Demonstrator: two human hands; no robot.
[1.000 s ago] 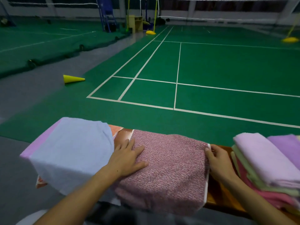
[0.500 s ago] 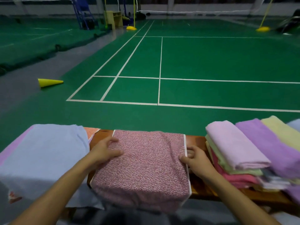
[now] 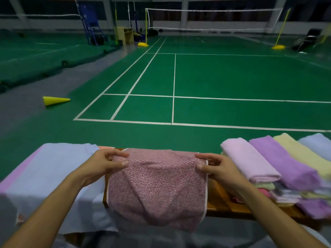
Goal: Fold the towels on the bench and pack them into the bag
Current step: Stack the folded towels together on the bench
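A pink speckled towel (image 3: 157,187) with white side trim lies across the wooden bench (image 3: 222,204) in front of me and hangs over its near edge. My left hand (image 3: 105,163) pinches the towel's far left corner. My right hand (image 3: 216,167) pinches its far right corner. The far edge is lifted slightly off the bench between them. On the left a pale blue towel (image 3: 52,178) with a lilac edge is spread over the bench end. No bag is in view.
A pile of folded towels sits on the right: light pink (image 3: 249,158), purple (image 3: 284,163), pale yellow (image 3: 304,154) and pale blue (image 3: 318,144). Beyond the bench lies a green badminton court with a yellow cone (image 3: 55,100) on its side.
Both hands went from pressing flat on the pink towel's sides to pinching its far corners and raising them. The view has tilted up toward the court.
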